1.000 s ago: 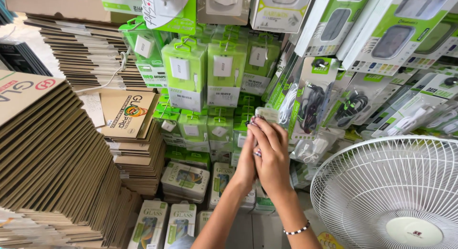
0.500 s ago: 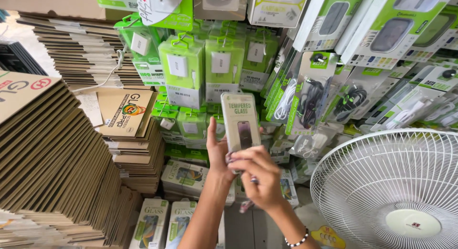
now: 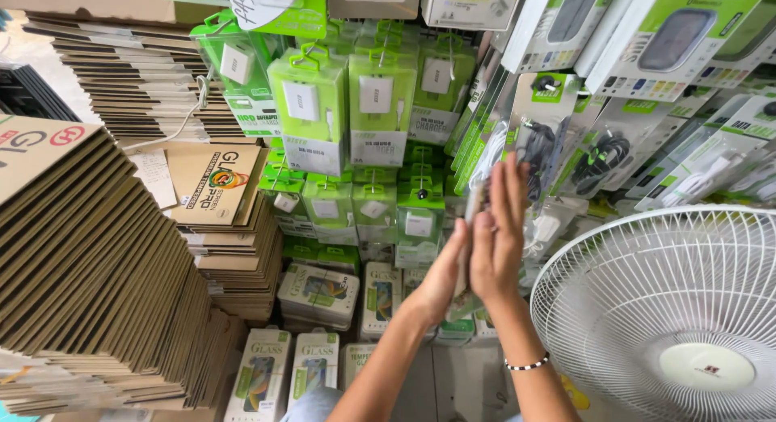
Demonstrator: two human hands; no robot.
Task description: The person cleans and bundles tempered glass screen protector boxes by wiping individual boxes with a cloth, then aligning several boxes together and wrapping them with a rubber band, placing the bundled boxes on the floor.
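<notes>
Many flat brown cardboard sleeves [image 3: 89,260] are stacked at the left edge of the view, with further stacks [image 3: 226,228] just beside them. Green charger boxes [image 3: 311,111] are hung on the wall display behind. A thin flat package [image 3: 471,228], seen edge-on, is pressed between the two palms at centre. The left hand [image 3: 443,275] is laid against its left face, fingers extended. The right hand [image 3: 499,236] is laid against its right face, fingers straight and close together. A white fan guard [image 3: 647,309] is seen at the lower right corner.
</notes>
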